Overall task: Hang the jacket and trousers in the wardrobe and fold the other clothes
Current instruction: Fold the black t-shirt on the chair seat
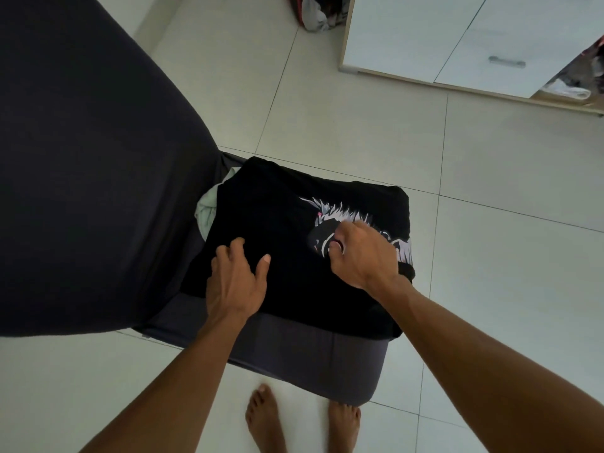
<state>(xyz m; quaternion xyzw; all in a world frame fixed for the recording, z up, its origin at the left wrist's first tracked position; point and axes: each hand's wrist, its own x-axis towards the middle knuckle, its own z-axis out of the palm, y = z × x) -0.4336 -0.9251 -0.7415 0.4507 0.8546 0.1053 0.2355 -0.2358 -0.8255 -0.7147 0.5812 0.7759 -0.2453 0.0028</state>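
**A:** So where's the shirt at right now?

**B:** The black shirt [277, 230] is lying on the seat of my chair [310, 361], white print facing up on the right side. It covers most of the seat, and its right edge hangs a bit over the side. There's a pale cloth [207, 207] poking out from under its left edge, next to the chair's dark backrest.

**A:** And your hands?

**B:** Both arms reach down and forward from the bottom of the view. My left hand [237, 279] sits on the near left part of the shirt, thumb spread out to the right, fingers bent with the tips pushing into the fabric. Looks like I'm bunching up some cloth, but honestly I can't tell if it's a real grip. My right hand [359, 253] is over the print, back of the hand up, fingers curled down into the shirt, pinching the fabric there.

**A:** Anything else around?

**B:** My bare feet [264, 416] on the tiled floor [506, 289] just in front of the chair, and a white wardrobe [425, 37] at the top right, well apart.
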